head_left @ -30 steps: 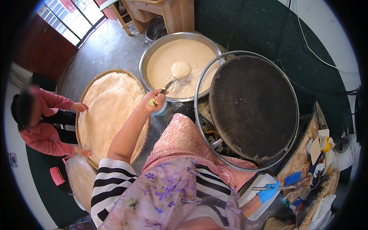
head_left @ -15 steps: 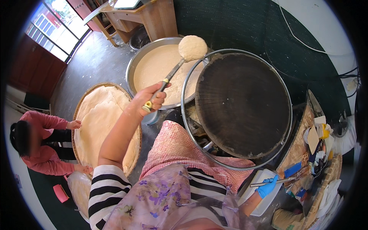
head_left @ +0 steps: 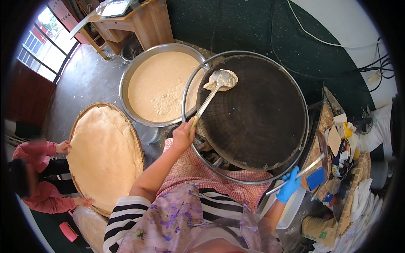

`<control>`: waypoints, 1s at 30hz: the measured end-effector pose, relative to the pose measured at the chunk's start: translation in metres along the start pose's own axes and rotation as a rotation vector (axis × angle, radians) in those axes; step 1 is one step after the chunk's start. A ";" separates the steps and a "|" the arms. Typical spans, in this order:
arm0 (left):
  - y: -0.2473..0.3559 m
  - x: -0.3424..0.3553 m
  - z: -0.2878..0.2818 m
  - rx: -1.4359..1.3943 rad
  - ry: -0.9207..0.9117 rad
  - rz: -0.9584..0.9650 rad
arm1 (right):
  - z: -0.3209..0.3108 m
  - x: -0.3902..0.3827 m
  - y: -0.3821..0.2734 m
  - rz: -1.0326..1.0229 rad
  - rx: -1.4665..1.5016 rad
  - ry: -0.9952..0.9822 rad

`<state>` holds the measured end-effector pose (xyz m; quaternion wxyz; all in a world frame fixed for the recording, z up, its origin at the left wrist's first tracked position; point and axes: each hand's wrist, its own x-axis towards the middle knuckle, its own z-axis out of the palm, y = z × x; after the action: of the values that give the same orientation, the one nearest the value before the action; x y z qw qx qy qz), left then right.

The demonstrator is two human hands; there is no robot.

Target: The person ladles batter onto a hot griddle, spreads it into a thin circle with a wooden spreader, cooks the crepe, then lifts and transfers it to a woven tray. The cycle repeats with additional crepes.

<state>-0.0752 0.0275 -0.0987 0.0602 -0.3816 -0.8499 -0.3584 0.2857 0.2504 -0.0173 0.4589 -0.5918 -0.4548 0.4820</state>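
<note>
My left hand (head_left: 183, 137) is closed around the handle of a ladle (head_left: 206, 102). The ladle's bowl lies face down at the left far part of a round dark griddle (head_left: 261, 122), and a small clump of pale batter (head_left: 231, 85) shows around it. To the left of the griddle stands a wide metal basin (head_left: 123, 90) of batter (head_left: 158, 82). In a blue glove, my right hand (head_left: 288, 186) grips a long thin metal tool (head_left: 311, 166) by the griddle's near right rim. The tool's kind is unclear.
A metal ring (head_left: 184, 105) surrounds the griddle. At left, a co-worker's hands (head_left: 64, 146) touch large flat pancakes (head_left: 103, 156) on a round woven tray (head_left: 141, 158). A white bin (head_left: 291, 215) sits below my right hand; a cluttered board (head_left: 322, 143) stands at right.
My left hand has moved right and toward me, and the ladle full of batter has been turned over onto the griddle. My right hand has risen slightly with its tool, nearer the griddle.
</note>
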 end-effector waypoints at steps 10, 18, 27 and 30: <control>0.011 0.032 -0.025 -0.503 -0.026 -0.181 | 0.175 -0.004 -0.064 -0.141 -0.158 -0.571; -0.003 0.059 -0.062 -1.944 -0.530 -0.866 | 0.303 0.037 -0.042 -0.108 -0.594 -0.641; -0.092 -0.017 -0.084 -2.326 -0.233 -0.921 | 0.335 -0.028 -0.037 -0.528 -1.265 -0.808; -0.135 -0.047 -0.077 -2.268 -0.101 -1.110 | 0.312 -0.042 -0.045 -0.539 -1.334 -0.877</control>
<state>-0.1484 -0.1126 -0.1356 -0.4907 0.1753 -0.1123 -0.8461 -0.0320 0.2491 -0.0020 -0.1059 -0.3695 -0.9070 0.1723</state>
